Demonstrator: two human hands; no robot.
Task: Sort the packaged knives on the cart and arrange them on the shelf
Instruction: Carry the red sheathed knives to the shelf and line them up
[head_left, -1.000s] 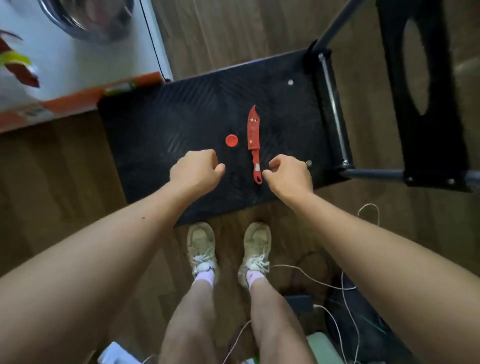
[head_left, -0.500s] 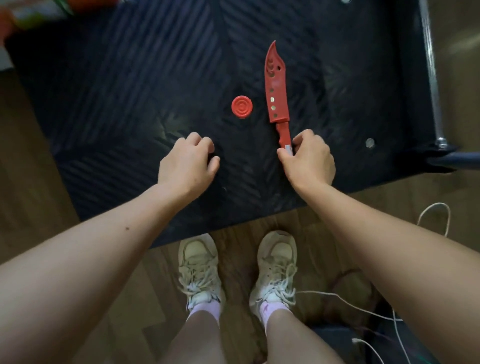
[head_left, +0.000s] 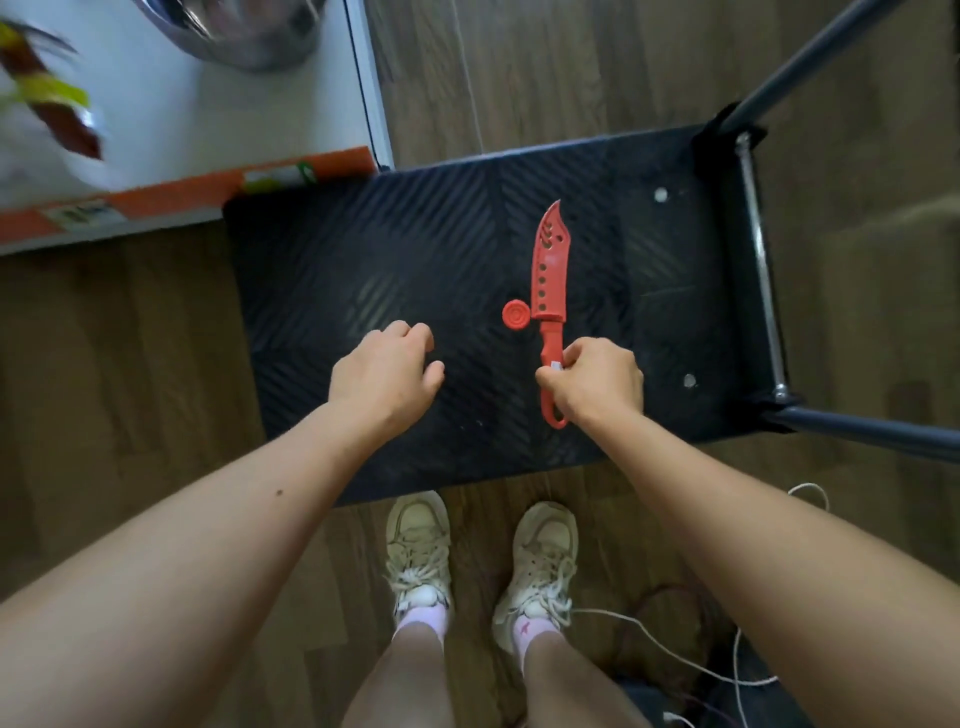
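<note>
A red knife (head_left: 550, 270) in a perforated red sheath lies on the black ribbed cart deck (head_left: 374, 270), blade pointing away from me. My right hand (head_left: 595, 382) is closed around its red handle, whose looped end sticks out below my fist. A small round red disc (head_left: 516, 315) rests on the deck just left of the sheath's base. My left hand (head_left: 384, 376) hovers over the deck to the left, fingers loosely curled and holding nothing.
A white shelf surface (head_left: 218, 114) with an orange front edge stands at the upper left, bearing a metal bowl (head_left: 234, 31) and blurred packages. The cart's handle bars (head_left: 758, 270) rise at right. My shoes and white cables lie on the wooden floor below.
My right hand went from pinching the handle's end to gripping the handle. The knife now sits closer to the red disc. The camera view pulled back and up.
</note>
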